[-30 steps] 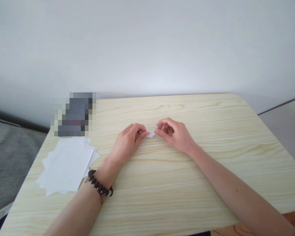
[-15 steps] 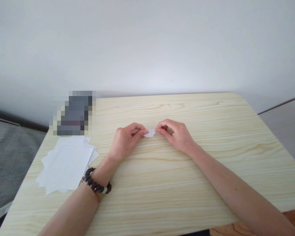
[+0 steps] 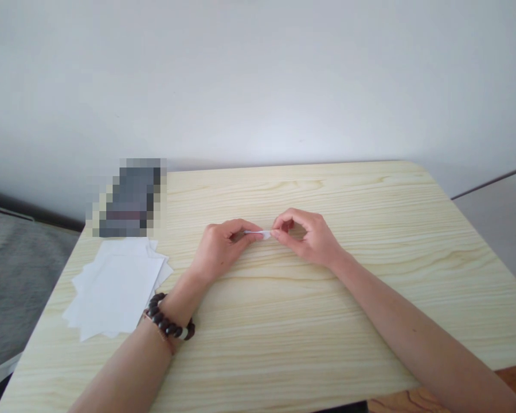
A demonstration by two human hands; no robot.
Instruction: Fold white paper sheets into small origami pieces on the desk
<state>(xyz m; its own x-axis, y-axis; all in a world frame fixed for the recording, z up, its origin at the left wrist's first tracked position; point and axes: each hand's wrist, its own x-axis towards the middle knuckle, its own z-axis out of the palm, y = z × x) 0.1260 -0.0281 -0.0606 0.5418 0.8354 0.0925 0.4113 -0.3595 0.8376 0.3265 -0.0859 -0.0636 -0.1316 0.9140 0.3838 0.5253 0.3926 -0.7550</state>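
Note:
A small folded piece of white paper (image 3: 262, 233) sits between my two hands, just above the light wooden table (image 3: 327, 298). My left hand (image 3: 221, 248) pinches its left end with thumb and fingers closed. My right hand (image 3: 307, 236) pinches its right end the same way. The paper now shows as a thin, nearly edge-on strip. A dark beaded bracelet (image 3: 168, 321) circles my left wrist.
A loose stack of white paper sheets (image 3: 116, 292) lies on the table's left side. Behind it stands a blurred dark object (image 3: 129, 198). A plain white wall runs behind the table; a grey surface lies off the left edge.
The small paper has turned from a flat triangular shape to a thin strip between my fingertips. Both hands have stayed in nearly the same place.

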